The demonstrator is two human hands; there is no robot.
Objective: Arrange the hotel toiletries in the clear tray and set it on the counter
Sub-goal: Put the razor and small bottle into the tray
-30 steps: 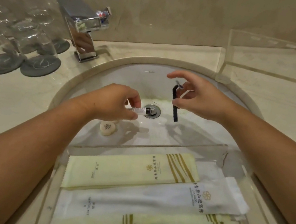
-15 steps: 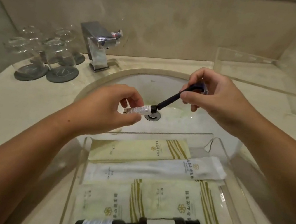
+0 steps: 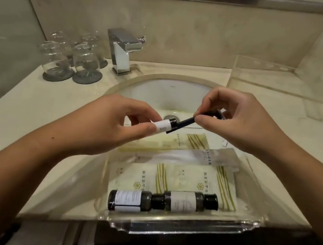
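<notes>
My left hand [image 3: 113,127] pinches a small white-labelled tube with a black cap [image 3: 165,125] over the sink. My right hand [image 3: 238,124] pinches a thin black razor [image 3: 188,123] by its handle, its lower end touching the tube's cap. Below them the clear tray [image 3: 181,230] straddles the sink's front rim. It holds several cream and white sachets [image 3: 176,182] laid flat and two dark bottles [image 3: 161,202] lying end to end along its near side.
The chrome faucet [image 3: 123,51] stands behind the white basin [image 3: 165,93]. Upturned glasses [image 3: 73,57] sit on dark coasters at the back left. A second clear tray [image 3: 276,85] rests on the counter at the back right, under the mirror.
The view tilted up and back, bringing the mirror and bottles into sight. Both hands lifted slightly toward me, still joining razor and tube. A second ago the two items were held apart.
</notes>
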